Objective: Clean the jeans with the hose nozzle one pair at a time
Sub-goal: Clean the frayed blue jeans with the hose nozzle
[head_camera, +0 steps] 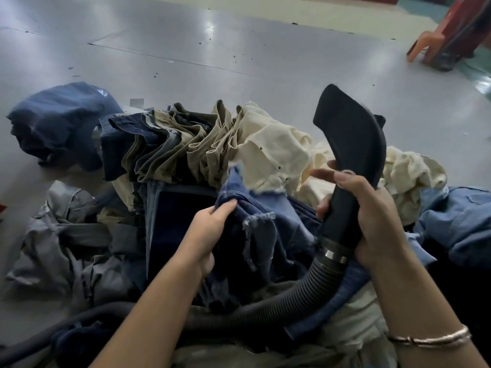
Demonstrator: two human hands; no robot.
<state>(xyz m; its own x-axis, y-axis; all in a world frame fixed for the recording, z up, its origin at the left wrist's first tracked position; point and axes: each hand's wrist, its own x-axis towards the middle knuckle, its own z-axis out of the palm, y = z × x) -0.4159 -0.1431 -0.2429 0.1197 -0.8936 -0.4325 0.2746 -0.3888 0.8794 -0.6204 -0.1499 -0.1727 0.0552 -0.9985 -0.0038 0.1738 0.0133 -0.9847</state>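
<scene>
Right hand (372,216) wrapped around the neck of the black nozzle (350,134), fingers curled tight on it, thumb on the near side, forefinger stretched out a little to the left. Nozzle upright, wide mouth pointing up and away, above the cream pile (279,152). Ribbed hose (300,290) joined to the nozzle under the hand, running down and left across the clothes. Bracelet (430,338) on the right wrist.

Left hand (210,227) gripping blue jeans (255,208) with a frayed edge, fingers closed on a fold of the cloth. Jeans in the middle, just left of the nozzle, lifted a little over the heap.

Behind: row of folded khaki and dark trousers (164,147), blue bundle (58,120) on the grey floor (239,49). Grey clothes (66,235) at left. Orange chair (435,41) far right.
</scene>
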